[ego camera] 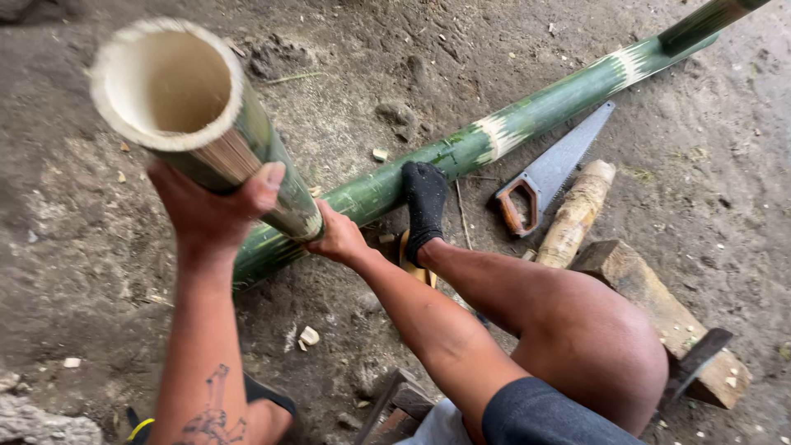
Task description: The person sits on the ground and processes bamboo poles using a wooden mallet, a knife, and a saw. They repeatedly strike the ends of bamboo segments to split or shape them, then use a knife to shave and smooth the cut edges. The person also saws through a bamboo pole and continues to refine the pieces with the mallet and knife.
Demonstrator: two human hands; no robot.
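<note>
A person sat low over bare, trampled earth (99, 247), seen from their own head looking down. Both hands held a short, hollow section of green bamboo (247, 148), tilted so its open, pale cut end pointed up toward the camera at the upper left. The left hand (210, 210) was wrapped around the tube just below that open end, thumb pressed over the green skin. The right hand (338, 239) gripped the lower end of the same tube, close to the ground.

Behind the short section, a long green bamboo pole (511, 124) lay across the ground, running from the lower left to the upper right corner, with pale bands at its joints. The person's foot in a black sock (424, 206) pressed on top of this pole, the bare knee bent in the foreground.

Just beyond the foot, a handsaw (552, 169) with an orange-brown handle lay flat on the earth beside the pole. Next to it lay a dry, tan bamboo piece (577, 214), and near that a rough wooden block (659, 305). Small pale wood chips (309, 336) were scattered over the ground.
</note>
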